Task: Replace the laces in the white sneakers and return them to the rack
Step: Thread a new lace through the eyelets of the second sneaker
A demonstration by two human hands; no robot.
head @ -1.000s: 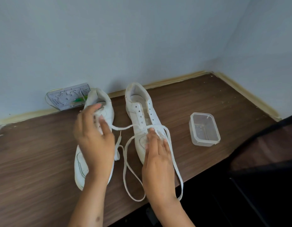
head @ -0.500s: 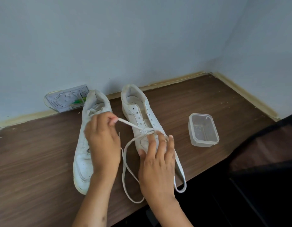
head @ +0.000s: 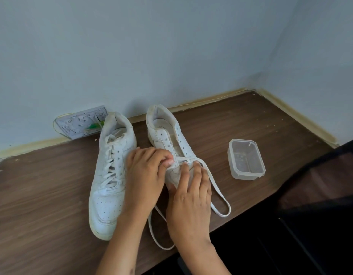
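Note:
Two white sneakers stand side by side on the brown wooden table [head: 42, 195], toes toward me. The left sneaker [head: 110, 175] is fully laced. The right sneaker [head: 167, 135] has open upper eyelets and a loose white lace [head: 219, 193] threaded near its toe, looping off both sides toward the table's front edge. My left hand [head: 145, 175] pinches the lace end at the right sneaker's lower eyelets. My right hand [head: 191, 197] rests on that sneaker's toe, fingers straight, pressing it down.
A clear plastic container [head: 246, 158] sits right of the sneakers. A grey flat packet [head: 80, 124] leans against the wall behind the left sneaker. Walls close the back and right sides. A dark chair or fabric [head: 320, 195] lies at the lower right.
My left hand has moved right from the left sneaker to the right sneaker's eyelets, bringing the lace end with it. The left sneaker's laces are now uncovered.

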